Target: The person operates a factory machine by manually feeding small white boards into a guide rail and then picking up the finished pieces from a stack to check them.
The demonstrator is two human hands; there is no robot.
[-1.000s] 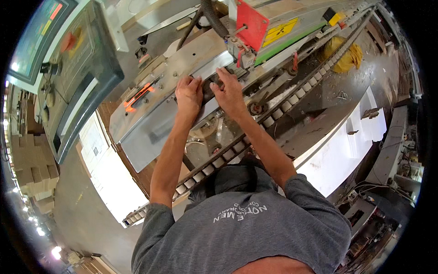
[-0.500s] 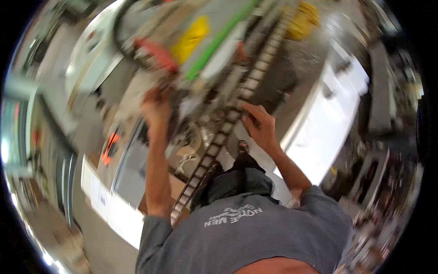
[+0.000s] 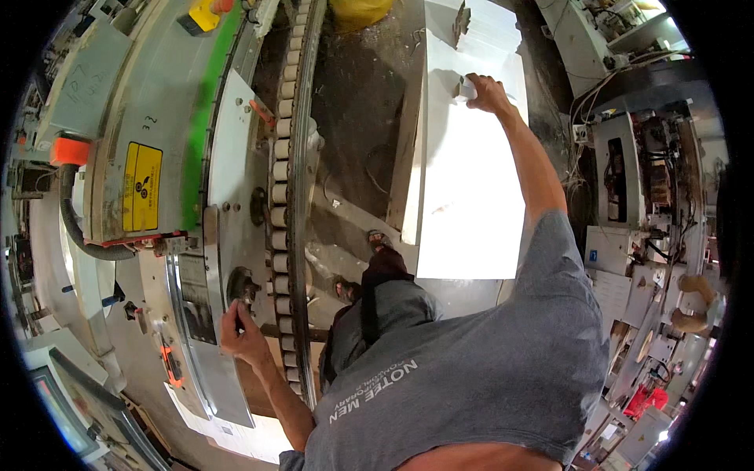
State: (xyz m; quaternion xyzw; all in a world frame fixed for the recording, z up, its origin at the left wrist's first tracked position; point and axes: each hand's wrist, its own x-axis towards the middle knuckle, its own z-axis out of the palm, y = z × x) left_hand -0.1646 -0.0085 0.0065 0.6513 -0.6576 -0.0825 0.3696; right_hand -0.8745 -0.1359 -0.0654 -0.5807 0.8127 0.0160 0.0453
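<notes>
My left hand is at the machine's side, its thumb and fingers pinched together just below a dark round knob. Whether they grip the knob's edge or something small cannot be made out. Out to the right, my right hand is closed around a small whitish-grey piece, above a long white panel. A jagged grey piece stands farther off on that panel. Between my two hands runs a narrow conveyor track of pale rollers.
Left of the track lies a machine with a green strip and a yellow warning label. An orange-handled cutter rests on its near-left surface. Open electrical cabinets and loose cables stand at the right. A yellow sack lies at the far end.
The view has turned toward the right and become sharp. My right hand has gone from beside the roller track to the white panel and now holds a piece. My left hand is now by the knob.
</notes>
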